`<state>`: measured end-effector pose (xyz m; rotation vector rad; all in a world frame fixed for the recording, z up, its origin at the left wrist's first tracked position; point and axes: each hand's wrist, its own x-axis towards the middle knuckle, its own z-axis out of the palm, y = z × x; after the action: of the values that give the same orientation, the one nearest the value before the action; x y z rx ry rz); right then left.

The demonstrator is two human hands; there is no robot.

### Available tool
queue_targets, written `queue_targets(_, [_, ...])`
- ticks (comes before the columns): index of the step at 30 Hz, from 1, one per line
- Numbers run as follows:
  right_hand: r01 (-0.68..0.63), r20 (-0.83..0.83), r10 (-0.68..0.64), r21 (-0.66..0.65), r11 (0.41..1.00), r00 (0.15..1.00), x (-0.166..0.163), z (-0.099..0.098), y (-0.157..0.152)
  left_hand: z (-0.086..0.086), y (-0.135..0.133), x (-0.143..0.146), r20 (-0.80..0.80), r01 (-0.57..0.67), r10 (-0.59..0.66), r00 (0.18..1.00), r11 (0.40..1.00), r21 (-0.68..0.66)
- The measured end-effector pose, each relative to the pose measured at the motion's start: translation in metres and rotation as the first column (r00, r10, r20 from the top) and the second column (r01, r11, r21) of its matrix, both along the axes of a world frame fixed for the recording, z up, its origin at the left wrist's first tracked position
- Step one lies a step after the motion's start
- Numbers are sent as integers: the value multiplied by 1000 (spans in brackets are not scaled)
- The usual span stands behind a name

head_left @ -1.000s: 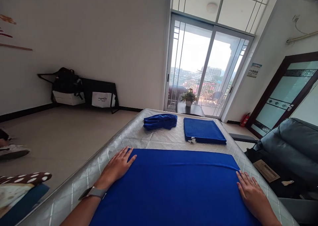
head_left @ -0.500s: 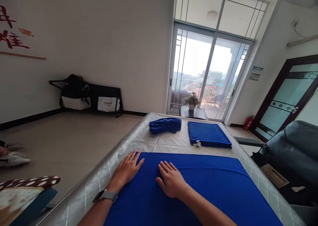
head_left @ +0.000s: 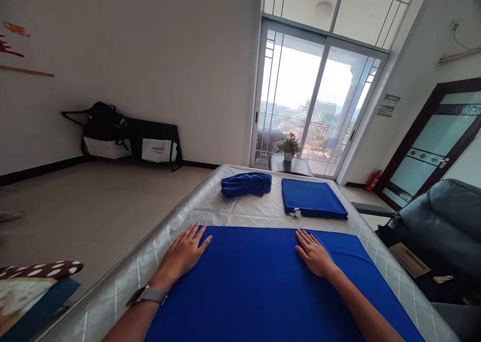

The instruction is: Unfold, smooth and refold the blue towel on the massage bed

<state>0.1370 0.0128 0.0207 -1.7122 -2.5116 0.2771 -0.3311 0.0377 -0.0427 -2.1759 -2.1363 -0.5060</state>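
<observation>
A large blue towel point(head_left: 259, 287) lies spread flat on the near part of a table with a silver quilted cover point(head_left: 210, 209). My left hand point(head_left: 184, 254) rests open, palm down, on the towel's far left corner; a watch is on that wrist. My right hand point(head_left: 313, 254) lies open and flat on the towel near its far edge, right of the middle. Farther back on the table sit a bunched blue towel point(head_left: 246, 184) and a neatly folded blue towel point(head_left: 311, 199) with a white tag.
A small dark table with a potted plant point(head_left: 288, 146) stands beyond the table in front of sliding glass doors. A dark sofa point(head_left: 443, 221) is on the right. Bags on a low black rack point(head_left: 124, 139) line the left wall. A spotted cushion point(head_left: 33, 274) sits at lower left.
My right hand went from the towel's far right corner to beside my left hand, then slid right along the far edge. My left hand stayed on the left corner.
</observation>
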Motion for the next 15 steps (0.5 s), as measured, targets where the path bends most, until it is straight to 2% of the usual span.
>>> queue_targets(5, [199, 54, -204, 79, 977, 978, 112, -16, -5, -3, 3, -4, -26, -6, 6, 1000, 1000, -21])
queue_targets(8, [306, 73, -316, 121, 944, 946, 161, -24, -8, -3, 4, -5, -33, -10, 8, 999, 999, -39])
queue_targets(11, [406, 97, -417, 116, 907, 904, 185, -27, -8, 0, 2, -4, -25, -6, 5, 1000, 999, -44])
queue_targets(15, [452, 148, -463, 103, 886, 874, 190, -22, -7, 8, -3, 0, -42, 20, -23, 999, 998, -68])
